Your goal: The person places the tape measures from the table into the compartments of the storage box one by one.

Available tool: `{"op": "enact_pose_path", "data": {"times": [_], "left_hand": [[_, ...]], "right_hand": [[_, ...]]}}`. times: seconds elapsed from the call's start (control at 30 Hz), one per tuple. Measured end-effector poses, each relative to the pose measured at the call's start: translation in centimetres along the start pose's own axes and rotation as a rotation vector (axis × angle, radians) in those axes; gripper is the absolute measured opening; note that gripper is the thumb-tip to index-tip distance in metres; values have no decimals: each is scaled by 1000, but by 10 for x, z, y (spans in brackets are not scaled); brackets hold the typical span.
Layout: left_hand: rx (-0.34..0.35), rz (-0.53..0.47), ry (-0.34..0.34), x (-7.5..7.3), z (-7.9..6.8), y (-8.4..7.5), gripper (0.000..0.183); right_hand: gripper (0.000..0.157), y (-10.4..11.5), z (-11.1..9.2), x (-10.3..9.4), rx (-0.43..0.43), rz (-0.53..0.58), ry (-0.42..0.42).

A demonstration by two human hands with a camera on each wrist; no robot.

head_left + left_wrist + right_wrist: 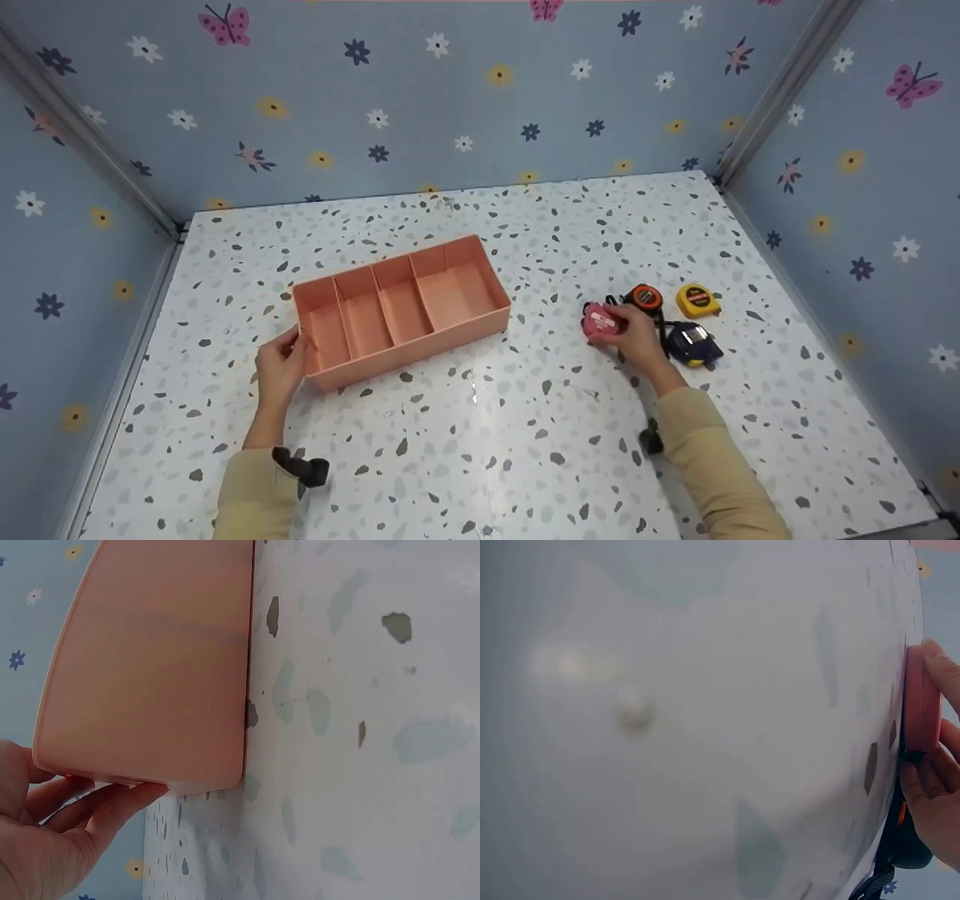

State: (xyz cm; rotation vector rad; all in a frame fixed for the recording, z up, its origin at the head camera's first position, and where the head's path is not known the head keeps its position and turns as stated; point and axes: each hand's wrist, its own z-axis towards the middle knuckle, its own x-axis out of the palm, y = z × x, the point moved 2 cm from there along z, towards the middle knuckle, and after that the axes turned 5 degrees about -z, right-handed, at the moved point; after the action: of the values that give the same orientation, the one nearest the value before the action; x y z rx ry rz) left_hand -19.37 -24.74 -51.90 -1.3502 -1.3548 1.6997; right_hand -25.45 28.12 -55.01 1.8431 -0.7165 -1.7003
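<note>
A pink divided box (465, 330) sits at a slant on the speckled table, its four-walled rim facing up. My left hand (281, 367) pinches the box's left short wall; in the left wrist view the fingers (112, 817) press its outer face, with the thumb over the rim. To the right, my right hand (637, 337) grips a pink tape measure (600, 321) between thumb and fingers. In the right wrist view this tape measure (921, 701) stands at or very near the tabletop; contact is hard to tell.
Around the right hand lie an orange-and-black tape measure (643, 298), a yellow tape measure (697, 300) and a dark blue tape measure (691, 343). Flower-patterned walls (465, 90) border the table (525, 450) at the back and both sides.
</note>
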Motion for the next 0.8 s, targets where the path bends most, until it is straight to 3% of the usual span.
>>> {"op": "enact_pose_path", "data": {"times": [0.13,0.33,0.8], "left_hand": [[-9,14,12,7,1,-3,36],[14,17,34,17,2,-7,35],[54,-2,53,35,7,-12,34]], "right_hand": [[72,0,0,0,-5,-1,-7],[65,1,0,0,-84,-11,-43],[68,-2,2,1,-73,-9,-29]]}}
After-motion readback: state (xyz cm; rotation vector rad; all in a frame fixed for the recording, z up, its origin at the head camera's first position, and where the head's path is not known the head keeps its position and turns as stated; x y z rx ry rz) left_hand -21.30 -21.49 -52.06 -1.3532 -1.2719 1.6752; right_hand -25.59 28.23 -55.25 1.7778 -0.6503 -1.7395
